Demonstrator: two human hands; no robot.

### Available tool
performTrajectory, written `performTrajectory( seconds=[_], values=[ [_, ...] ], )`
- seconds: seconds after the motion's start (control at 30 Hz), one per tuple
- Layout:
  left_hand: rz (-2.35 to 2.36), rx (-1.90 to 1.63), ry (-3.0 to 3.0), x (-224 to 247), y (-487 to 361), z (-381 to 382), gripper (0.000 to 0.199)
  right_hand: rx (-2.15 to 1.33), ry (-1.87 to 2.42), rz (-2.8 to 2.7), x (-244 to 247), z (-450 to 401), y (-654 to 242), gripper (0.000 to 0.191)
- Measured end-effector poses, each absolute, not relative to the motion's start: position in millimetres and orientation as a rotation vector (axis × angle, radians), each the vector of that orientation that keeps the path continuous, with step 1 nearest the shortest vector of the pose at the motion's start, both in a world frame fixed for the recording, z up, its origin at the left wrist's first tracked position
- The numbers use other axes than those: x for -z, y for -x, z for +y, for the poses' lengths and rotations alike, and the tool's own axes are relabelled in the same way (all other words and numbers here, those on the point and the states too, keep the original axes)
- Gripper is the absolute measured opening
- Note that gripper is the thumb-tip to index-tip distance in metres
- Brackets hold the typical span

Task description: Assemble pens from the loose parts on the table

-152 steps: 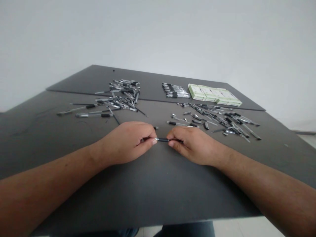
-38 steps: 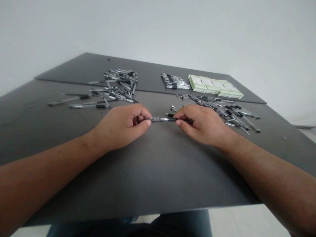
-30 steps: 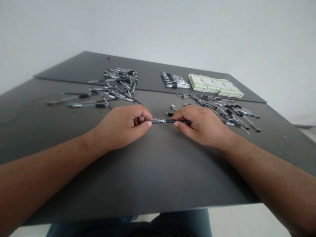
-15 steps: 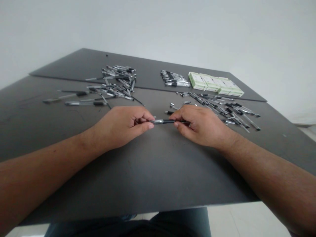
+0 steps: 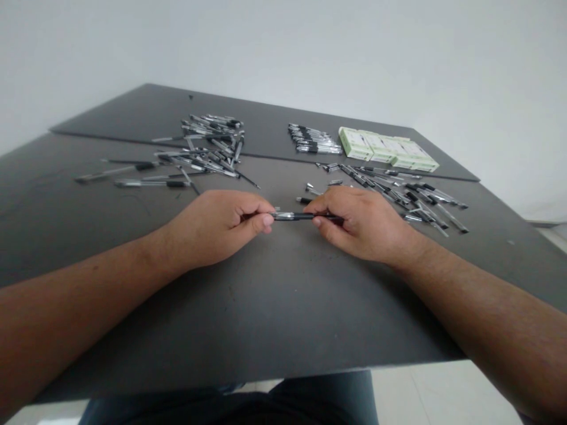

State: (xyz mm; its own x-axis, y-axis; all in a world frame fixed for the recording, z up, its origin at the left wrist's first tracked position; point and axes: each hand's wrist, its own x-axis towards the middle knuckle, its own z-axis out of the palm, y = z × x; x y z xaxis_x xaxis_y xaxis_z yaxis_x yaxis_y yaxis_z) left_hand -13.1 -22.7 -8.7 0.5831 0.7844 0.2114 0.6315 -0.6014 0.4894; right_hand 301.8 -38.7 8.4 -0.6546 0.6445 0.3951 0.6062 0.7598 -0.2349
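Note:
A pen (image 5: 292, 216) with a clear barrel part and a black section lies level between my two hands, just over the table. My left hand (image 5: 228, 227) pinches its left end between thumb and fingers. On its black right part, my right hand (image 5: 361, 223) is closed, thumb below and fingers above. Both ends of the pen are partly hidden by the fingers. Behind my right fingertips another black-ended piece (image 5: 303, 200) shows, and small clear caps (image 5: 309, 187) lie close by.
Loose pens and pen parts (image 5: 212, 147) form a heap at the back left. More parts (image 5: 398, 192) are scattered beyond my right hand. A neat row of pens (image 5: 314, 140) lies beside several green-and-white boxes (image 5: 385, 147). The grey table (image 5: 274, 319) has its front edge near my legs.
My left thumb and fingers have shifted slightly on the pen's left end. The pen stays between both hands, and my right hand has barely moved.

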Motion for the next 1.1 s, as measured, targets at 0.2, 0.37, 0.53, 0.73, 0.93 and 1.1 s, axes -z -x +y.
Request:
performTrajectory(
  seconds=[0.2,0.37,0.53,0.73,0.93,1.1],
  values=[
    [1.123,-0.573,-2.467,7.5,13.4,-22.7,0.04,-0.115,0.933,-2.504,-8.4,-39.0,-301.6,0.023],
    [1.091,-0.599,-2.465,6.4,13.1,-24.1,0.038,-0.101,0.921,-2.517,-8.6,-40.9,-300.7,0.023],
    [1.068,-0.588,-2.456,8.3,13.6,-22.3,0.039,-0.079,0.889,-2.513,-7.8,-41.2,-300.7,0.022],
    [1.094,-0.546,-2.441,6.7,13.4,-22.3,0.039,-0.065,0.876,-2.513,-6.6,-41.4,-300.0,0.021],
    [1.118,-0.555,-2.39,5.7,11.3,-23.3,0.037,-0.089,0.898,-2.502,-3.9,-41.5,-297.5,0.019],
    [1.127,-0.51,-2.401,7.5,12.4,-21.9,0.038,-0.1,0.874,-2.5,-1.6,-40.4,-296.4,0.02]
  ],
)
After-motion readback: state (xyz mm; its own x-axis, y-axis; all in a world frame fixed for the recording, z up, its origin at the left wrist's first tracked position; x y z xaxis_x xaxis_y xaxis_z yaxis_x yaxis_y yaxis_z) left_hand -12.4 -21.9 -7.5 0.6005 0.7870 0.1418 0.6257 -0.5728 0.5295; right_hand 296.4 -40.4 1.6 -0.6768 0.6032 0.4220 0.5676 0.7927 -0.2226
